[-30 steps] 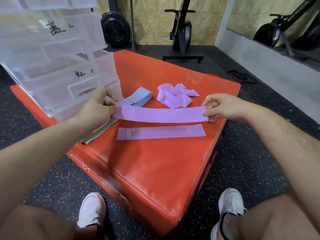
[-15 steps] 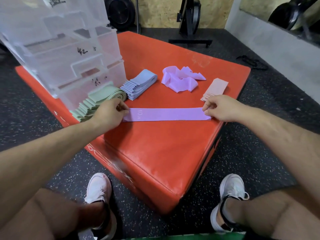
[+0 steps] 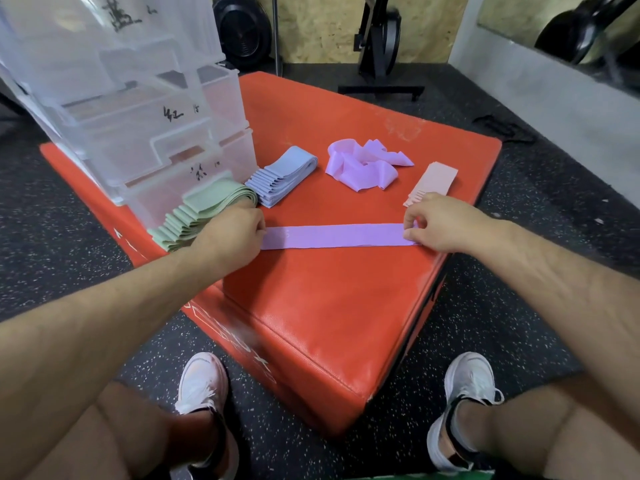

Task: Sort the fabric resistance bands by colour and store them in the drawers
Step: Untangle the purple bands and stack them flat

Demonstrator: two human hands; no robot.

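Note:
A flat purple band (image 3: 332, 236) lies stretched across the orange padded box (image 3: 311, 323). My left hand (image 3: 232, 233) pinches its left end and my right hand (image 3: 436, 221) pinches its right end. Behind it sit a green stack (image 3: 204, 209), a blue stack (image 3: 284, 176), a loose heap of purple bands (image 3: 363, 164) and a pink stack (image 3: 433, 181). Clear plastic drawers (image 3: 138, 109) with handwritten labels stand at the box's back left.
The box's near corner and right edge drop to a dark speckled floor (image 3: 519, 306). My two white shoes (image 3: 201, 386) (image 3: 467, 382) stand close to the box. An exercise bike base (image 3: 381, 88) and a grey wall ledge (image 3: 554, 98) lie beyond.
The purple band I held in the air came down onto the second purple band on the box, which it now covers. The view tilted down, revealing the pink and green stacks.

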